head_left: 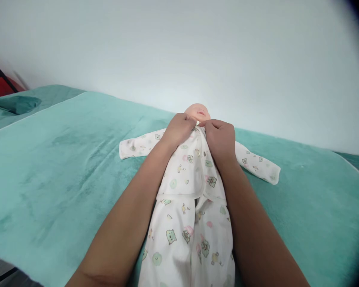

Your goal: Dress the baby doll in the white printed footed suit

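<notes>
In the head view, a doll (196, 109) lies face up on a teal blanket (62, 167). At the doll's neck, the left hand (180, 128) and right hand (220, 137) pinch the printed jacket (182, 177) on either side of a pale button (198, 122). Trousers (175, 223) extend below the doll's waist; a wall (179, 52) stands beyond its head.

No text, label, brand, number or sign can be read. The top (187, 171) and trousers (172, 255) bear small printed pictures (171, 236); any lettering among these is too small to make out.
</notes>
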